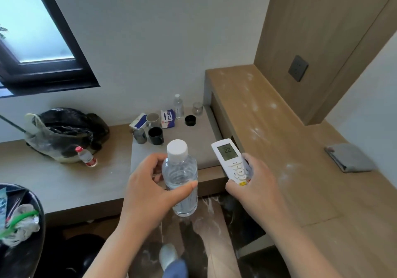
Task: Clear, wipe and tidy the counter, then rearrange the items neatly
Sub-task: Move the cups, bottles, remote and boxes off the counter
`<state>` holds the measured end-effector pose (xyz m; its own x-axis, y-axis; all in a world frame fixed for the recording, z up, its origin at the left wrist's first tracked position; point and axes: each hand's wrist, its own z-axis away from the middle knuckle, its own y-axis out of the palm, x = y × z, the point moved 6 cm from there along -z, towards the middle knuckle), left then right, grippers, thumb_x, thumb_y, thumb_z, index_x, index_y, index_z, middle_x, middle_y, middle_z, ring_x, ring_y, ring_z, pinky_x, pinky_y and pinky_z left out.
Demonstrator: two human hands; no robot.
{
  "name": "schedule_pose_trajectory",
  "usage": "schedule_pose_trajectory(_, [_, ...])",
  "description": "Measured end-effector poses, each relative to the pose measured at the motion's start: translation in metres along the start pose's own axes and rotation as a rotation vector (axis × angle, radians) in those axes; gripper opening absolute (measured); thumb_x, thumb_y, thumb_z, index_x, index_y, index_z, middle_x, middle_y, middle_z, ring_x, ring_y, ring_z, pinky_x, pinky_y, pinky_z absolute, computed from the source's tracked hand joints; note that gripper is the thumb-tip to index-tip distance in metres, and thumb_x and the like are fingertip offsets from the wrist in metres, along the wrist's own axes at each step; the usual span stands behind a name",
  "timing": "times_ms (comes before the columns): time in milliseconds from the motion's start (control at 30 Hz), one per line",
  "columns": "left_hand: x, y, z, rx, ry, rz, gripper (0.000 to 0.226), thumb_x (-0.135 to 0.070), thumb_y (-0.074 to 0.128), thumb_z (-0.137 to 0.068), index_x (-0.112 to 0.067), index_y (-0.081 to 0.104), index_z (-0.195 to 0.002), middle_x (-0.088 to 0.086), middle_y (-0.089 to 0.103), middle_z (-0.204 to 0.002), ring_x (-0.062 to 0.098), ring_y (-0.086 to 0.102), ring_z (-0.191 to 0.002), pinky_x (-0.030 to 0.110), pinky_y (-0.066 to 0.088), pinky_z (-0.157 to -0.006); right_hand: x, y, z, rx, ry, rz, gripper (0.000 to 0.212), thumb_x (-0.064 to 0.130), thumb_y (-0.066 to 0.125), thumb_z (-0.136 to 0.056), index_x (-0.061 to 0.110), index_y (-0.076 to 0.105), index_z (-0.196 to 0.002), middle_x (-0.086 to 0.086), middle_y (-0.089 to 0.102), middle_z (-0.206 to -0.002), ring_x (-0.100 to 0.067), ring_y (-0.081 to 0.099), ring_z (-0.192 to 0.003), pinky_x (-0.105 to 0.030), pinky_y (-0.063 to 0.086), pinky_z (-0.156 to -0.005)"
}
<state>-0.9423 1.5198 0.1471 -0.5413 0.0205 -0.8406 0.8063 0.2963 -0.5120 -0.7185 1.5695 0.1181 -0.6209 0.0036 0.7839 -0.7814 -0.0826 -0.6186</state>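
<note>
My left hand (pixel 148 189) grips a clear water bottle (pixel 180 176) with a white cap, held upright above the low bench's front edge. My right hand (pixel 255 187) holds a white air-conditioner remote (pixel 232 161) whose display reads 22. To the right runs the wooden counter (pixel 268 131), smeared with white dusty marks. A folded grey cloth (pixel 349 157) lies on its far right part. On the grey cushion (pixel 199 140) behind the bottle stand a black mug (pixel 156 135), a grey cup (pixel 139 136), a pale mug (pixel 153 118), tissue packs (pixel 167 117), a small bottle (pixel 178 105), a glass (pixel 197 108) and a black lid (pixel 190 120).
A black bin bag in clear plastic (pixel 64 133) sits on the low wooden bench (pixel 64 183) at left, with a small red-capped bottle (pixel 87 156) lying beside it. A dark bin (pixel 21 230) with rubbish is at the lower left. A wall socket (pixel 298 68) is above the counter.
</note>
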Motion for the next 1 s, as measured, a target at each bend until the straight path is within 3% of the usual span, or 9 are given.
schedule_pose_trajectory(233, [0.050,-0.027,-0.098,0.011,-0.015,-0.036,0.056,-0.059,0.079,-0.050,-0.045,0.049,-0.095,-0.025,0.059,-0.096,-0.011,0.057,-0.093,0.008,0.047,-0.063,0.030,0.051,-0.081,-0.011,0.028,0.033,0.051,0.022,0.073,-0.074,0.034,0.049,-0.118,0.013,0.054,-0.109,0.001,0.053,-0.090,-0.005,0.040,-0.057])
schedule_pose_trajectory(400, [0.092,-0.047,-0.153,0.072,-0.057,-0.089,0.064,-0.048,0.086,-0.055,-0.037,0.052,-0.108,-0.026,0.056,-0.104,-0.002,0.059,-0.095,0.012,0.051,-0.071,0.045,0.099,-0.129,0.019,0.050,0.050,0.057,0.026,0.074,-0.075,0.031,0.049,-0.127,0.013,0.055,-0.119,-0.001,0.054,-0.098,-0.008,0.041,-0.054])
schedule_pose_trajectory(567, [0.132,-0.054,-0.197,0.107,-0.082,-0.128,0.065,-0.047,0.087,-0.057,-0.034,0.053,-0.111,-0.021,0.059,-0.105,0.003,0.059,-0.095,0.024,0.057,-0.078,0.041,0.134,-0.171,0.075,0.086,0.074,0.063,0.028,0.074,-0.076,0.029,0.045,-0.133,0.012,0.053,-0.122,-0.003,0.053,-0.103,-0.013,0.044,-0.062])
schedule_pose_trajectory(800, [0.177,-0.032,-0.257,0.154,-0.135,-0.208,0.073,-0.047,0.086,-0.058,-0.033,0.053,-0.122,-0.022,0.057,-0.110,0.002,0.058,-0.096,0.013,0.049,-0.076,0.023,0.167,-0.250,0.175,0.129,0.094,0.060,0.025,0.073,-0.073,0.028,0.049,-0.128,0.011,0.053,-0.112,-0.004,0.054,-0.096,-0.013,0.039,-0.062])
schedule_pose_trajectory(933, [0.195,-0.008,-0.305,0.173,-0.185,-0.224,0.068,-0.049,0.087,-0.057,-0.043,0.050,-0.113,-0.028,0.057,-0.105,-0.001,0.057,-0.095,0.017,0.049,-0.077,0.004,0.180,-0.309,0.238,0.152,0.110,0.054,0.026,0.073,-0.071,0.030,0.053,-0.121,0.010,0.055,-0.108,-0.004,0.053,-0.095,-0.015,0.039,-0.063])
schedule_pose_trajectory(1000, [0.204,0.008,-0.331,0.177,-0.217,-0.248,0.067,-0.047,0.088,-0.057,-0.044,0.048,-0.110,-0.030,0.054,-0.099,-0.003,0.055,-0.091,0.012,0.044,-0.073,-0.007,0.186,-0.337,0.264,0.160,0.117,0.053,0.033,0.069,-0.067,0.031,0.054,-0.118,0.010,0.055,-0.105,-0.005,0.053,-0.093,-0.019,0.041,-0.066])
